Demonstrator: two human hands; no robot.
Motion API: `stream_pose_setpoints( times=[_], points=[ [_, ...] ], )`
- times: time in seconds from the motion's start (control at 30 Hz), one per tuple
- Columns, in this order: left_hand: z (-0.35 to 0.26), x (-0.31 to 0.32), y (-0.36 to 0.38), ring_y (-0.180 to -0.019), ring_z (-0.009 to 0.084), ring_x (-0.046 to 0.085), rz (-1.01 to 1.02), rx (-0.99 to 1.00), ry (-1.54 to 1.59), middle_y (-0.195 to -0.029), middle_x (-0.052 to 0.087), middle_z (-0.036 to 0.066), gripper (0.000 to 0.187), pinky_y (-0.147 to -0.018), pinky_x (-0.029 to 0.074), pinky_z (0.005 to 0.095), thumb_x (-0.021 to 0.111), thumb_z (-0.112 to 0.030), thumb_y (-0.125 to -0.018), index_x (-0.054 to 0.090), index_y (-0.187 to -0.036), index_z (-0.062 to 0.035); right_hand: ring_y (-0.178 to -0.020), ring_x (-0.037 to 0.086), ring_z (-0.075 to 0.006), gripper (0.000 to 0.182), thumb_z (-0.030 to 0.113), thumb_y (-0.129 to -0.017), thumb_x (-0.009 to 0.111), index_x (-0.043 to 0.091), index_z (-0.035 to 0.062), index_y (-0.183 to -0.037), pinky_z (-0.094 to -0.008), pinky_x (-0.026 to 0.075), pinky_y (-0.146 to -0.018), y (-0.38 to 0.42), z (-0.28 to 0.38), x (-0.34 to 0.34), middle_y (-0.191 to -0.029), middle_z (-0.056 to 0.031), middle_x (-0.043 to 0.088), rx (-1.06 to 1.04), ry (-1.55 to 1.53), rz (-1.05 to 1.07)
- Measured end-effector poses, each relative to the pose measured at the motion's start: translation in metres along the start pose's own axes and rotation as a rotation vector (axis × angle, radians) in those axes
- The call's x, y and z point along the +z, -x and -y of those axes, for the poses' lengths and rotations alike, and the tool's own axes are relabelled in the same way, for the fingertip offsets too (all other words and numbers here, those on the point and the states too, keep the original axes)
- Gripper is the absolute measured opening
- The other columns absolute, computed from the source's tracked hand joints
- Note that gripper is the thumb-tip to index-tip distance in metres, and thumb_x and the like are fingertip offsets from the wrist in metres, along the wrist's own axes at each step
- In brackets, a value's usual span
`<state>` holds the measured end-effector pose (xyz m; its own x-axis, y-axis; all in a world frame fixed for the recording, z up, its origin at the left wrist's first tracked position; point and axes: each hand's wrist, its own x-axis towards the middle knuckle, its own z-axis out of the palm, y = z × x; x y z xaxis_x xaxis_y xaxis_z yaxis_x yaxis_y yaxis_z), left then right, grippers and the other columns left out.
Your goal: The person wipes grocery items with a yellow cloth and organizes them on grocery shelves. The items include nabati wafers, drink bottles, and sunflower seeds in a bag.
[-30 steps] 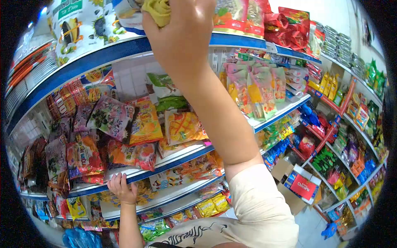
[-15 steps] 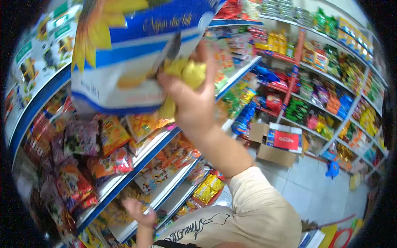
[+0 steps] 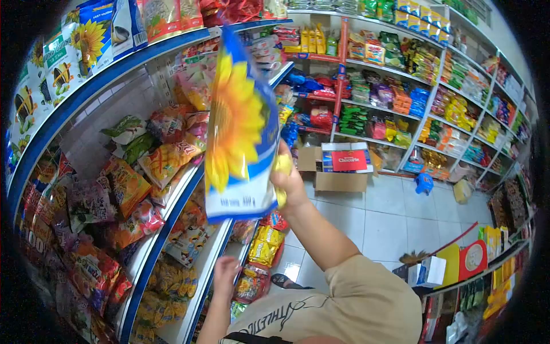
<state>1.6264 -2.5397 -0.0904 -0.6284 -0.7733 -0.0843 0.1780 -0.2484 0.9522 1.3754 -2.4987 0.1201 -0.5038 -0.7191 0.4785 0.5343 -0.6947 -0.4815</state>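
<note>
My right hand (image 3: 292,183) is raised in the middle, closed round the edge of a blue and white bag (image 3: 243,137) with a large sunflower print. Something crumpled and yellow (image 3: 282,164) is also in this hand, pressed near the bag's edge. The bag hangs upright before the shelves, its narrow side partly turned to me. Lower down, my left hand (image 3: 226,270) is beside the lower shelves, fingers loosely bent, with nothing visible in it.
Snack packets (image 3: 129,186) lie on the shelf at left, below a row of upright sunflower-seed bags (image 3: 94,40). Stocked racks (image 3: 384,109) line the back. An open cardboard box (image 3: 341,182) stands on the tiled floor (image 3: 372,229). A white box (image 3: 427,270) is at lower right.
The bag has turned, showing its full sunflower, and moved right and down with my right hand. My left hand has shifted right and slightly up. The view has turned, showing more of the upper-left shelf.
</note>
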Motion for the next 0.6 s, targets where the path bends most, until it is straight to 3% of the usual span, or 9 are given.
stream_pose_setpoints(
  times=[0.03,0.1,0.13,0.23,0.3,0.4,0.5,0.53,0.6],
  points=[
    [-0.026,0.013,-0.001,-0.107,0.0290,0.046,-0.017,0.031,0.241,-0.120,0.042,0.014,0.059,-0.088,0.040,0.0447,0.063,-0.030,-0.078,0.033,-0.126,-0.0120,-0.105,0.049,-0.0205,0.093,0.013,-0.059,0.074,0.022,0.0082,-0.135,-0.0332,0.041,-0.090,0.019,-0.003,-0.012,-0.116,-0.0077,0.048,0.037,0.049,-0.025],
    [-0.065,0.035,0.005,-0.116,0.0333,0.037,0.187,0.197,0.540,-0.133,0.026,0.015,0.087,-0.090,0.038,0.0515,0.062,-0.052,-0.072,0.013,-0.135,-0.0165,-0.105,0.049,-0.0193,0.094,0.012,-0.057,0.076,0.024,0.0068,-0.134,-0.0321,0.041,-0.089,0.059,-0.009,-0.036,-0.115,-0.0074,0.048,0.162,0.140,-0.002],
    [-0.080,0.046,0.009,-0.121,0.0329,0.033,0.204,0.244,0.492,-0.135,0.025,0.016,0.101,-0.093,0.036,0.0494,0.055,-0.069,-0.064,0.009,-0.138,-0.0191,-0.104,0.049,-0.0187,0.092,0.012,-0.057,0.077,0.026,0.0059,-0.133,-0.0313,0.041,-0.089,0.081,-0.012,-0.045,-0.115,-0.0076,0.048,0.254,0.233,-0.006],
    [-0.039,0.013,-0.001,-0.123,0.0311,0.032,0.506,0.229,0.509,-0.136,0.028,0.015,0.100,-0.100,0.030,0.0455,0.043,-0.075,-0.067,0.014,-0.137,-0.0100,-0.104,0.048,-0.0168,0.079,0.013,-0.062,0.076,0.035,0.0056,-0.130,-0.0297,0.039,-0.090,0.143,-0.020,-0.057,-0.118,-0.0085,0.047,0.486,0.757,0.022],
    [-0.049,0.062,0.008,-0.120,0.0299,0.037,0.383,0.169,0.635,-0.134,0.033,0.014,0.090,-0.099,0.031,0.0465,0.040,-0.070,-0.074,0.020,-0.135,-0.0073,-0.096,0.051,-0.0127,0.067,0.012,-0.070,0.072,0.038,0.0048,-0.128,-0.0275,0.042,-0.085,0.167,-0.012,-0.039,-0.110,-0.0041,0.052,0.637,0.728,-0.027],
    [-0.020,0.090,0.004,-0.119,0.0322,0.038,0.306,-0.033,0.763,-0.134,0.034,0.012,0.081,-0.098,0.033,0.0483,0.039,-0.066,-0.077,0.023,-0.135,-0.0123,-0.105,0.048,-0.0176,0.061,0.013,-0.074,0.068,0.040,0.0066,-0.127,-0.0310,0.040,-0.089,0.192,-0.011,-0.068,-0.115,-0.0093,0.049,0.634,0.836,-0.218],
    [-0.003,0.123,0.005,-0.118,0.0333,0.040,0.337,-0.233,0.805,-0.132,0.037,0.013,0.080,-0.097,0.033,0.0496,0.037,-0.068,-0.077,0.027,-0.134,-0.0135,-0.115,0.041,-0.0250,0.053,0.018,-0.076,0.064,0.044,0.0085,-0.125,-0.0346,0.035,-0.095,0.203,0.013,-0.081,-0.120,-0.0158,0.045,0.202,1.401,-0.143],
    [0.000,0.135,0.003,-0.118,0.0337,0.040,0.318,-0.288,0.822,-0.132,0.038,0.013,0.082,-0.097,0.034,0.0505,0.036,-0.070,-0.075,0.028,-0.134,-0.0133,-0.123,0.032,-0.0353,0.050,0.021,-0.077,0.062,0.046,0.0099,-0.123,-0.0396,0.031,-0.099,0.204,0.019,-0.088,-0.126,-0.0199,0.040,0.163,1.385,-0.063],
    [0.011,0.154,-0.005,-0.118,0.0338,0.040,0.420,-0.348,0.812,-0.132,0.037,0.013,0.084,-0.097,0.034,0.0506,0.036,-0.071,-0.074,0.027,-0.134,-0.0134,-0.124,0.028,-0.0394,0.048,0.022,-0.078,0.061,0.047,0.0111,-0.123,-0.0430,0.029,-0.100,0.202,0.037,-0.098,-0.130,-0.0193,0.037,0.101,1.582,0.132]
  ],
)
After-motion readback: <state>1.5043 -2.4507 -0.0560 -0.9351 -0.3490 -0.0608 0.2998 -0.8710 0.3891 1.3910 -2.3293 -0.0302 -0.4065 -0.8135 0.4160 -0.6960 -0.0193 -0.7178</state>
